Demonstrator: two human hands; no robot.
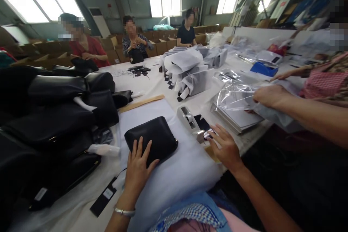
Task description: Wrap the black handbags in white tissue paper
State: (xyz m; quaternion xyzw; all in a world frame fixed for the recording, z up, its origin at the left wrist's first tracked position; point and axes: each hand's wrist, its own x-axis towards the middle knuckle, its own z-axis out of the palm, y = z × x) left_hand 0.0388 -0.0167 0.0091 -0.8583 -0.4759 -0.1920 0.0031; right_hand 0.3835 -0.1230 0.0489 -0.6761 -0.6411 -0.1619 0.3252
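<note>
A black zip bag [152, 136] lies flat on a stack of white tissue paper [185, 163] in front of me. My left hand [138, 166] rests on its near side with the fingers spread. From the bag a cord leads to a black hang tag [104, 195] with a white label, left of my wrist. My right hand [225, 146] is beside a grey tape dispenser [190, 121], its fingers apart and close to the dispenser's front end. Whether the fingertips touch tape there I cannot tell. Behind them lies a dark phone-like slab [202, 123].
Black bags [59, 116] are heaped at the left. Wrapped bags [185, 65] are piled at the table's middle, near loose black tags [138, 70]. At right, a co-worker's hand [272, 96] is over clear plastic sleeves [233, 94]. Several people work around the table.
</note>
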